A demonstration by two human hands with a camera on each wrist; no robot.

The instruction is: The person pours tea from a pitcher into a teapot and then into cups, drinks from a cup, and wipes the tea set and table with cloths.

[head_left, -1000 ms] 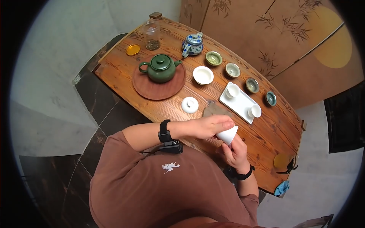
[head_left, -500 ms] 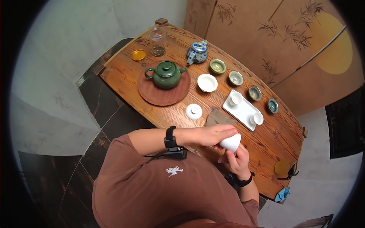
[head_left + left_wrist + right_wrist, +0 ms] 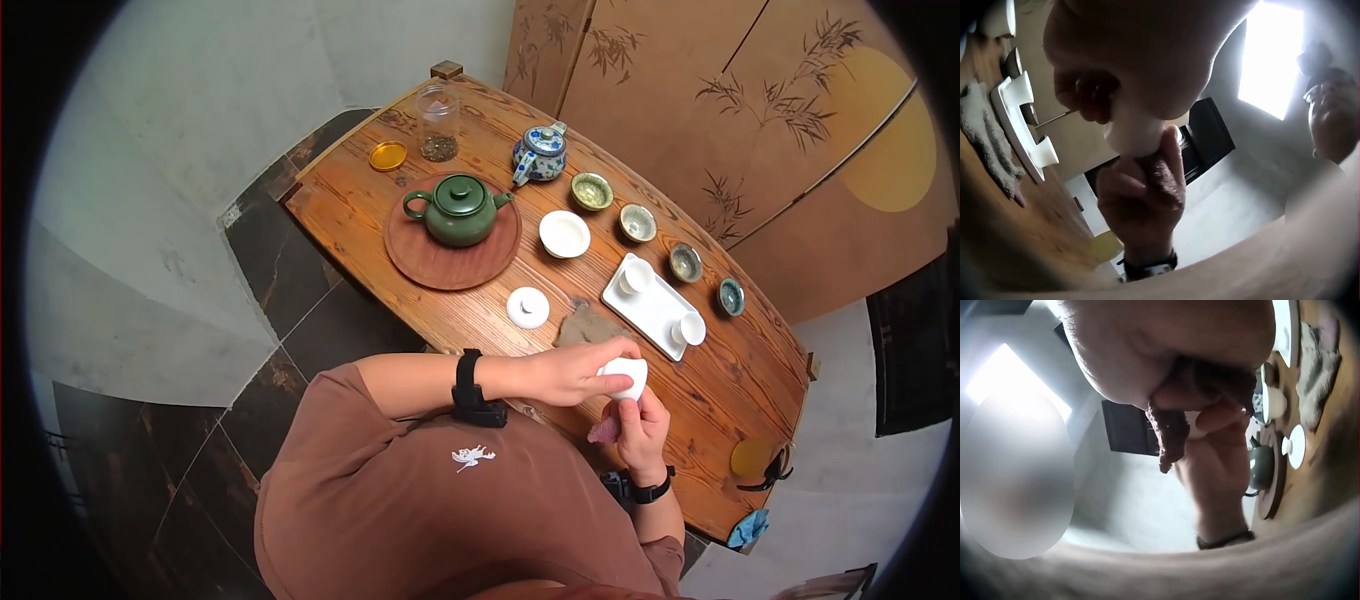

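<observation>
1. Against the earlier head views, the white cup (image 3: 626, 378) has been turned between the hands. A second ago its side and flared rim showed; now it looks rounder and is partly covered by fingers.
2. The left grip (image 3: 575, 376) has changed its hold. Half a second ago its fingers lay flat over the cup; now the thumb crosses the near side and the fingers reach over the far side, gripping it between them.
3. More of the pinkish-purple cloth (image 3: 604, 430) shows below the cup, hanging from the right grip (image 3: 643, 432).
4. The counter (image 3: 730, 415) sits lower and further right in the view, its tray (image 3: 655, 312), green teapot (image 3: 461, 216) and grey cloth (image 3: 588, 327) in the same arrangement.
5. The left forearm (image 3: 428, 385) comes in nearly level from the left, across the front of the shirt.
6. The right forearm rises from the lower right, thumb upright against the cup's lower part, fingers curled around cup and cloth.
7. The cup is held in front of the counter's near edge.
</observation>
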